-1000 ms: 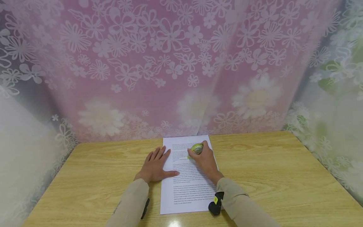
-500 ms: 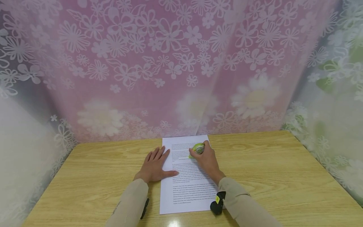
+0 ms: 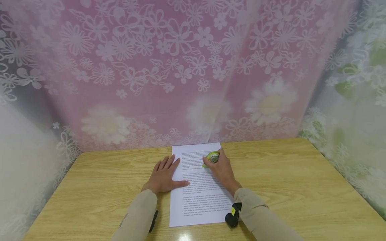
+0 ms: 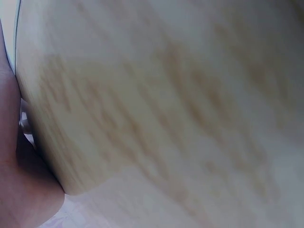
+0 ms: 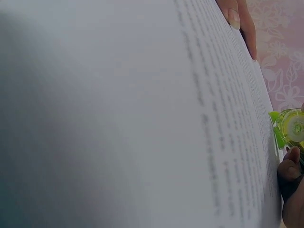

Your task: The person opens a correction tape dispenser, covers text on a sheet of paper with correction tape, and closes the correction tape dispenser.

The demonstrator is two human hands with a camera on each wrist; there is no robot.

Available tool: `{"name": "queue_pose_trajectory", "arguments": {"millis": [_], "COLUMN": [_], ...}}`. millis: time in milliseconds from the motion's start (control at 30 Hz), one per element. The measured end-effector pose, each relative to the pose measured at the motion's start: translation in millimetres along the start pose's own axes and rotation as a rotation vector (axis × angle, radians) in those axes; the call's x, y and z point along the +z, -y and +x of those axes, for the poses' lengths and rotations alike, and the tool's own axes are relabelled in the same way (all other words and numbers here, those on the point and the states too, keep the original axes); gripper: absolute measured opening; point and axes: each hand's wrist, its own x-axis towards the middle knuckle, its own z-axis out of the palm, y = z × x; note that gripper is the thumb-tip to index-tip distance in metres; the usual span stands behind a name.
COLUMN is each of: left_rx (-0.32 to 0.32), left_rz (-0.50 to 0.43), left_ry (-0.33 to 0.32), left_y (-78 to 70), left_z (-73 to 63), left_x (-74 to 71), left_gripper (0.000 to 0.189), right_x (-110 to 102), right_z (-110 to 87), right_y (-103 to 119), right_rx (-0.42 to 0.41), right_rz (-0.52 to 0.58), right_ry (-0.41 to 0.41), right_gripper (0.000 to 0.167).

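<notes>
A printed sheet of paper lies flat on the wooden table. My left hand rests on its left edge, fingers spread and thumb across the text. In my right hand I grip a green, see-through correction tape, its tip down at a text line in the upper part of the page. The right wrist view shows the round spool of the correction tape at its right edge, with fingertips below it. Part of the left hand appears in the left wrist view, beside the blurred table surface.
The light wooden table extends to both sides of the sheet. A pink flowered curtain hangs along the back edge, and pale flowered cloth closes off the sides. A black wrist camera on the right wrist hangs over the paper's lower right corner.
My right hand has slid a short way to the right along the text line with the correction tape. The left hand has stayed in place on the paper.
</notes>
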Motion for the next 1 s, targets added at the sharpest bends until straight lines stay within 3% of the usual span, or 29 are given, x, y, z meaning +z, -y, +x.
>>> {"name": "queue_pose_trajectory", "arguments": {"millis": [1000], "left_rx": [-0.005], "left_rz": [-0.016], "left_ry": [-0.008], "left_y": [1.6], "left_z": [1.1], "left_x": [3.1], "left_gripper": [0.104], "right_x": [-16], "right_z": [1.0], "right_y": [-5], "right_rx": [0.058], "right_rz": [-0.013], "right_ry": [0.025], "right_gripper": [0.052]}}
